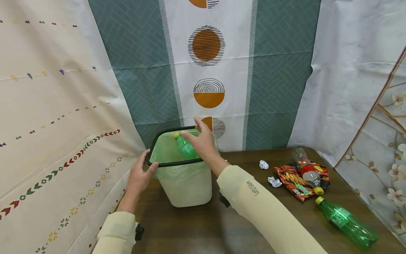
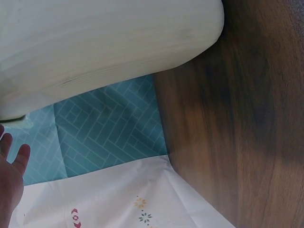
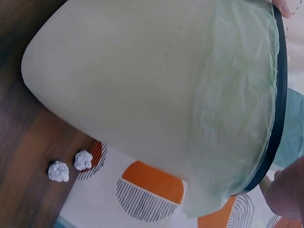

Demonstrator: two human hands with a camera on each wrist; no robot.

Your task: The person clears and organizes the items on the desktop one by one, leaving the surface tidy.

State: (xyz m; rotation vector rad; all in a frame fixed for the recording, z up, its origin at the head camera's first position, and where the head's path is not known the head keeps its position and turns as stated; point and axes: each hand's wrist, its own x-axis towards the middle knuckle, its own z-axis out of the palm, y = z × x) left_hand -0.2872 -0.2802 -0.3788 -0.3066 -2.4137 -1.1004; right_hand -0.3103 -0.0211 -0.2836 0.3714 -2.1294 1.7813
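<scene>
Spreading left hand (image 1: 138, 174), right hand (image 1: 204, 141) at bin (image 1: 187, 190) near far-left corner of tabletop (image 1: 177, 233); could spill bottle (image 1: 186, 146) by knocking rim (image 1: 177, 163).

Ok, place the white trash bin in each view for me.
Head: white trash bin, just left of and below centre.
Left wrist: white trash bin, upper left, cut off by the frame.
Right wrist: white trash bin, spanning the top and middle.
Shared landmark: dark brown wooden tabletop.
</scene>
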